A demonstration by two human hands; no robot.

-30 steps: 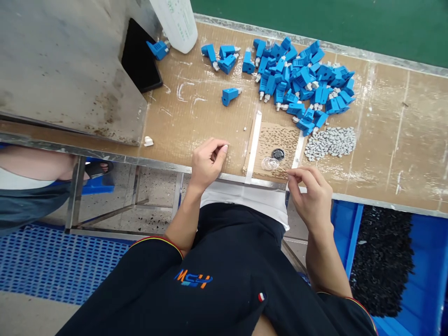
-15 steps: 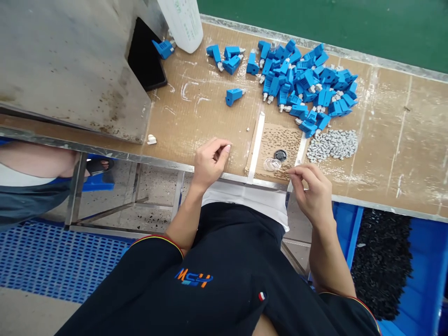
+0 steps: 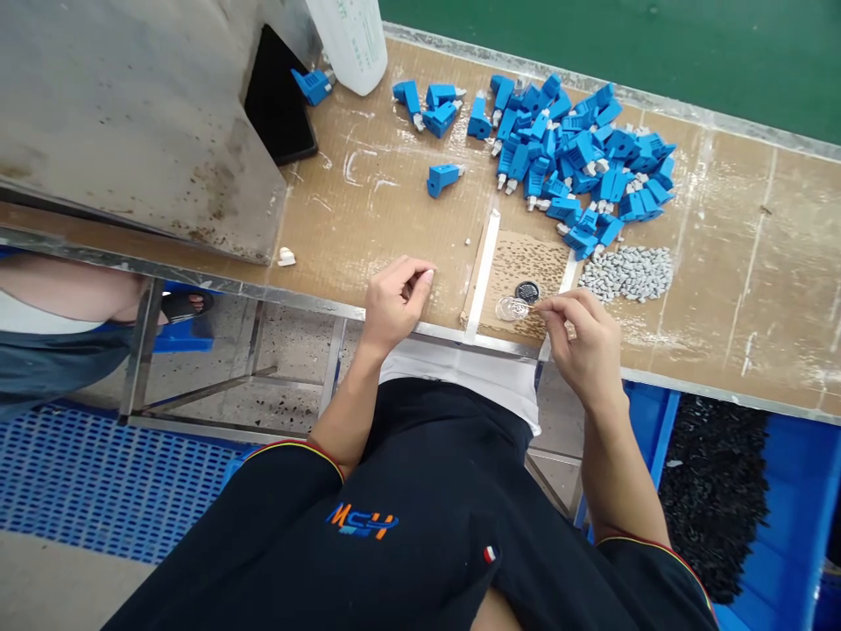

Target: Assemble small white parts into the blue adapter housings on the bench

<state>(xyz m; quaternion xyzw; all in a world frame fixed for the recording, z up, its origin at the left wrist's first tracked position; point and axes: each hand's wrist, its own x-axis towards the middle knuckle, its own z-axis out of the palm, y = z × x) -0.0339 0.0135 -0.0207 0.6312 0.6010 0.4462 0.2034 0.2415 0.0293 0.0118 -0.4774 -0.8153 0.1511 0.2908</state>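
Far L of the pad: another person's leg, seen past the bench edge, & a metal box up on top. Black slab is up agst the box, L of pad; can't tell if it leans or lies flat. White lump also L of pad, abt level w/ it. Lone blue pc & white bottle sit side by side, L of pad twd far edge. L hand is nr pad's L side, at bench front: fingers curled, thumb tip close to forefinger tip; can't tell if anything's pinched there. Pad itself is brown w/ dark specks, white tape down its L side. On pad, nr its front: clear dish, w/ round black cap just behind & R; can't tell if they touch. R hand is at pad's front R corner, thumb + forefinger closed on a thin stick, other fingers bent; stick pts L over pad to dish's R edge, contact unclear. Big heap of blue blocks, pale tips showing, lies behind pad & off R. Sm. grey bits piled just R of pad. Blue bin w/ black scraps is below bench, R of pad.
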